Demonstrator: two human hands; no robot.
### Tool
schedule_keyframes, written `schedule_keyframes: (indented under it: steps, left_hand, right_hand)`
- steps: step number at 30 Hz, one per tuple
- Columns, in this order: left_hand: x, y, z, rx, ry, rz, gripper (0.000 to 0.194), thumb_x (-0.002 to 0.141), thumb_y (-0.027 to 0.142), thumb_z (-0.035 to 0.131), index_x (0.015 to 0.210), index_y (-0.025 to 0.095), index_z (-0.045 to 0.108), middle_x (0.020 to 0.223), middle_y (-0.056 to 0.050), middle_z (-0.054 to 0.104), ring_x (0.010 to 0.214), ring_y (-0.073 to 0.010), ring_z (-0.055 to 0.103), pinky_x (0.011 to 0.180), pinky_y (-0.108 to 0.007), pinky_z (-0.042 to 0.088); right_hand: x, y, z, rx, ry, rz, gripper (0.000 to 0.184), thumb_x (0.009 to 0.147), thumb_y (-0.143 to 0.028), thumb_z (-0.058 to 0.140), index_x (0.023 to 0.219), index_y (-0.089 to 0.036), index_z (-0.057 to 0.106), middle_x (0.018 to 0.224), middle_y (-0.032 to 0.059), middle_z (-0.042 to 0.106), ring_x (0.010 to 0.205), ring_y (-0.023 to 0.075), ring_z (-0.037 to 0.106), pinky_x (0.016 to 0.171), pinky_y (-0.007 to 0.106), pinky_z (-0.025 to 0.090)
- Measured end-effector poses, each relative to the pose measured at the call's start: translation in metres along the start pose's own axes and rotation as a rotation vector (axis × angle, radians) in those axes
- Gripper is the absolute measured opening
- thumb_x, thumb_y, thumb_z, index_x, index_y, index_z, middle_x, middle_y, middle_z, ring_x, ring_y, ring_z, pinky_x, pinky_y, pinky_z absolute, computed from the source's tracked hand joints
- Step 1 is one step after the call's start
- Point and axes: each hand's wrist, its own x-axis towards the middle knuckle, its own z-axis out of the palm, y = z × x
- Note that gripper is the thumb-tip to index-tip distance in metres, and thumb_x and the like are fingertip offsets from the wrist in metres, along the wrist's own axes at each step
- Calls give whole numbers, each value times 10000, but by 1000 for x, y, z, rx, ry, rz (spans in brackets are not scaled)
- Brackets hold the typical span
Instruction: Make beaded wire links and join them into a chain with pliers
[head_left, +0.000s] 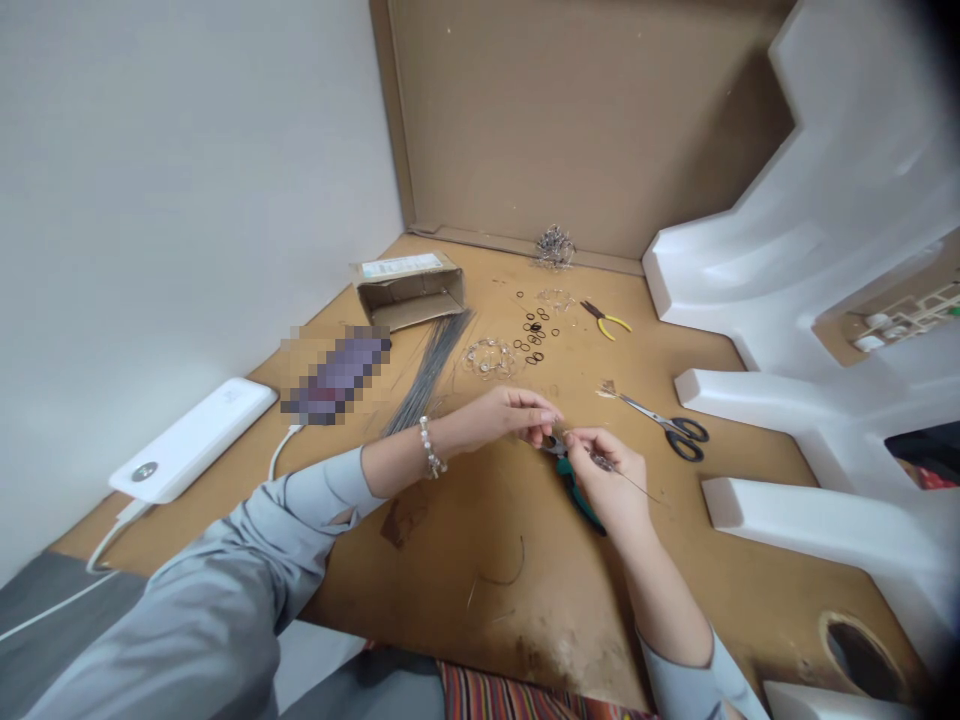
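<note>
Brown tabletop (420, 600), white wall at left. Relative to green-handled pliers (577, 498): power bank (196, 440) far left; grey wire bundle (429, 375) left, beyond; left hand (514, 412) just left, fingertips together, contents too small to tell; right hand (613, 487) just right, clamped on thin wire (650, 494) jutting rightward; scissors (660, 423) farther right.

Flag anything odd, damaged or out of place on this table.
Two minor things. A dark, blotchy stain marks the near edge of the table, unlike the cleaner surface around it. A curved wire piece lies loose, apart from the straight wire bundle. The pixelated patch can't be checked.
</note>
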Motion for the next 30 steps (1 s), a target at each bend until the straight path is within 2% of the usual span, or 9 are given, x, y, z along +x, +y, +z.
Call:
schedule_keyframes:
  steps: [5,14,30]
  left_hand:
    - [2,-3,0,-238,-18,-28,248,733,290,686,879,92,652,736,-26,615,601,-70,556,623,-227,455]
    - [2,-6,-1,-433,-74,-82,196,741,204,686,885,105,596,766,-28,637,633,-69,594,634,-206,461]
    - [5,-12,-2,-508,-110,-100,123,809,217,614,798,97,589,732,-14,609,589,-42,549,584,-173,419]
  right_hand:
    - [0,1,1,49,11,38,246,730,-392,591,731,-158,663,559,-7,568,439,79,423,426,200,335]
    - [1,4,3,77,17,62,246,727,-400,599,735,-160,656,561,-10,570,432,79,421,422,201,330]
    - [1,-1,1,44,24,59,246,726,-401,596,726,-163,659,573,-3,600,437,88,451,419,203,332]
